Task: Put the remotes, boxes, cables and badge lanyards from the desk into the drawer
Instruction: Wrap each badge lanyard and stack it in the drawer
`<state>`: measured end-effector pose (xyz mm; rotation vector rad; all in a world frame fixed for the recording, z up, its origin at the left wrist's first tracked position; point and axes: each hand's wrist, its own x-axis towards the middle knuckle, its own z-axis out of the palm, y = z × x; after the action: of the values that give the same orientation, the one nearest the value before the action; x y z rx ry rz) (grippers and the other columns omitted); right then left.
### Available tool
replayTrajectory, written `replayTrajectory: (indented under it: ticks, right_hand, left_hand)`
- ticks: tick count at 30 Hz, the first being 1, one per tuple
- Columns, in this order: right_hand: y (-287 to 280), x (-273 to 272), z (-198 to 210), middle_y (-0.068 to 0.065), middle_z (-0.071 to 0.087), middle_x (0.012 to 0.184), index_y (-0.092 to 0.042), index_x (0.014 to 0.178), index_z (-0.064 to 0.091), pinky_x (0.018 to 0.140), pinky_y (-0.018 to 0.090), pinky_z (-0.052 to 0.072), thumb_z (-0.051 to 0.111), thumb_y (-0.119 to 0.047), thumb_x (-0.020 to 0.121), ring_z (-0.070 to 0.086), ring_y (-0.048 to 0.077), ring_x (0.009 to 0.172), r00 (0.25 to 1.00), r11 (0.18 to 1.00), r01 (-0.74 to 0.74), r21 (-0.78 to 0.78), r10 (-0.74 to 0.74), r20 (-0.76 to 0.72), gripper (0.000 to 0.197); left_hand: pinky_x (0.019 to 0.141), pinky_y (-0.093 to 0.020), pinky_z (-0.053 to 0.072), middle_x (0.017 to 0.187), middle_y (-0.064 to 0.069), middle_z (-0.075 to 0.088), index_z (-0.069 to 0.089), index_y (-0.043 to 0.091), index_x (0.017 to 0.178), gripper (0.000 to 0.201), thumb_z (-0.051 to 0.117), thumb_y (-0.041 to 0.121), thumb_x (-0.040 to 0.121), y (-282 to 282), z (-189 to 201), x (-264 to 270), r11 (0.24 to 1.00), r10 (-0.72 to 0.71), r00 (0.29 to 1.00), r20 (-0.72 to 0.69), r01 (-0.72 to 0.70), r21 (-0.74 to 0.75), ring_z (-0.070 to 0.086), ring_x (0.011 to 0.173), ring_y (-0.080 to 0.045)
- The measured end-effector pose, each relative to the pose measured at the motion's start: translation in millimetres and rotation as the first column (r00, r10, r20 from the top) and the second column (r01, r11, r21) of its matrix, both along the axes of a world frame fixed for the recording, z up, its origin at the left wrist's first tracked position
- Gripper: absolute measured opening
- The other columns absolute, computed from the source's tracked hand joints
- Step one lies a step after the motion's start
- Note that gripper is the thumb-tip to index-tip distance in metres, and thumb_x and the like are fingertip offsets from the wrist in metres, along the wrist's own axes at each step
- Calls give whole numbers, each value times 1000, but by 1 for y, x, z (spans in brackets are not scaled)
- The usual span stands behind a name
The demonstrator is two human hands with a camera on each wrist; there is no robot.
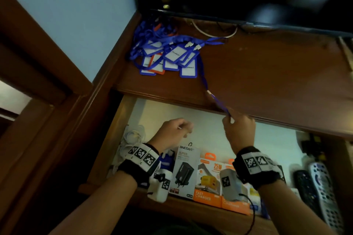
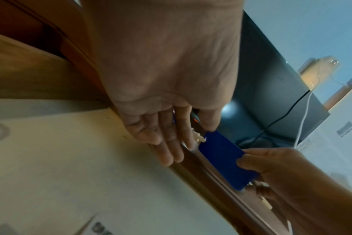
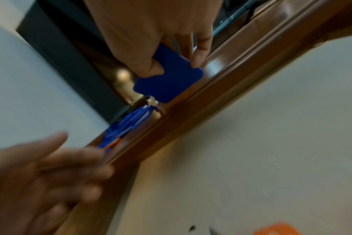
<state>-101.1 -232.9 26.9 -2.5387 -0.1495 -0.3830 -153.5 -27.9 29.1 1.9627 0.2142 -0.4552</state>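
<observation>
Head view shows the right hand (image 1: 238, 129) pinching a blue badge holder (image 3: 168, 79) at the desk's front edge, its strap (image 1: 205, 80) running back-left to the lanyard pile (image 1: 168, 55), while the left hand (image 1: 174, 129), seemingly empty, hovers over the drawer (image 1: 200, 116).

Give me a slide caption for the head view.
Right hand pulls a badge lanyard off the desk toward the open drawer.

Both forearms reach forward side by side, each wrist wrapped in a black band with white marker tags. The left hand (image 1: 174, 129) hangs free, its fingers (image 2: 167, 152) straight and relaxed. The right hand (image 1: 238, 129) is raised a little higher, thumb and fingers (image 3: 199, 52) pinching a blue badge holder (image 3: 169, 79).
</observation>
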Motion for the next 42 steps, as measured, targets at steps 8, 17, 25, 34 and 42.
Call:
replayTrajectory:
  ticks: [8,17,25,34,42]
  right_hand:
    - [-8,-56,3,7,67,71,-13,99,74,53,24,43,56,-15,75,61,25,59,985,987,-149,65,142,100,30]
    - [-24,-69,35,0,75,92,-14,87,77,69,36,57,64,-26,85,64,12,79,963,934,-270,234,265,51,18]
    - [10,-46,86,-11,61,128,-21,124,62,92,19,46,53,-38,89,55,3,118,876,657,-170,734,443,-193,40]
    - [39,-68,69,17,69,98,-7,107,65,73,35,55,53,-42,86,65,28,81,776,496,25,868,538,-330,43]
    - [38,-69,68,9,69,82,-8,97,66,66,24,52,59,-14,92,62,16,69,801,554,79,829,459,-383,10]
  left_hand:
    - [72,-27,48,96,5,73,63,24,107,40,50,57,90,-61,35,5,975,177,984,-35,-180,-132,70,78,-12]
    - [78,-33,49,105,-5,65,55,19,120,42,58,4,81,-69,51,8,998,64,996,66,-63,-15,61,90,-22]
    - [94,-46,51,116,-14,65,57,21,114,45,63,-9,81,-17,87,2,905,-372,928,25,369,-210,63,108,-29]
    - [86,-41,51,109,-13,66,55,21,118,41,60,-4,86,15,93,0,930,-72,989,131,114,-351,65,98,-26]
    - [82,-42,47,100,-6,69,57,23,110,36,67,3,81,4,82,-1,877,232,966,111,-159,-454,62,94,-30]
